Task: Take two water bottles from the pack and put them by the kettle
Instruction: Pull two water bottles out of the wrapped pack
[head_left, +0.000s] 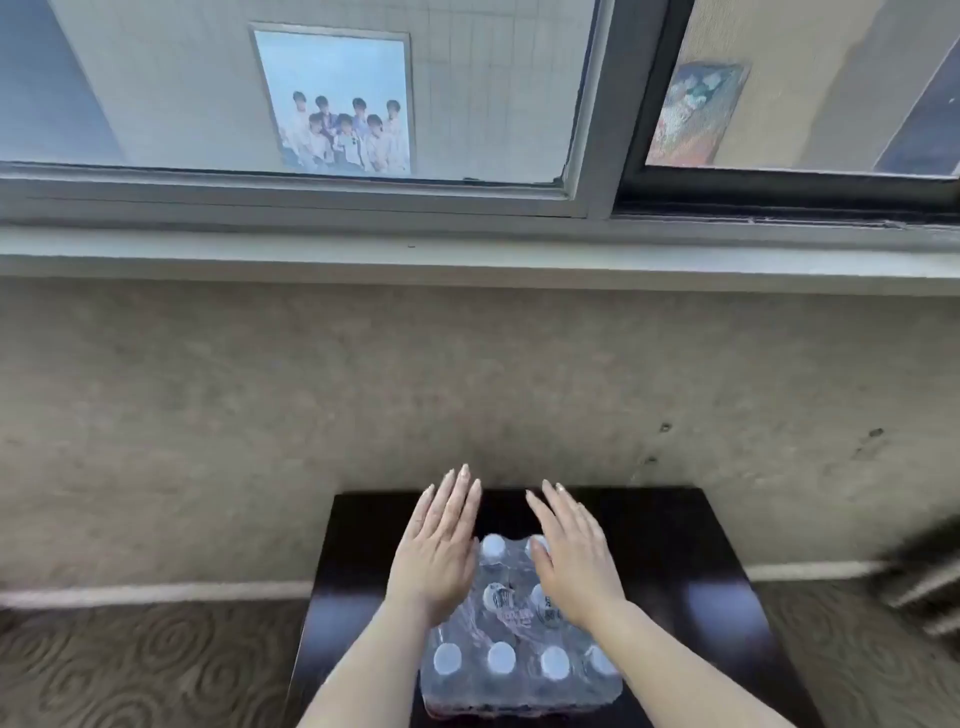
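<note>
Shrink-wrapped bottle pack on dark table, centre-front; kettle not in view. Left hand & right hand flat, fingers spread, over pack, holding nothing. Best to tear wrap first, then lift two bottles by necks.

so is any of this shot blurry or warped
Head view: the dark object at the right edge is motion-smeared; the sill bows from the wide lens; the table shows soft glare; the hands and pack are fairly sharp.
</note>
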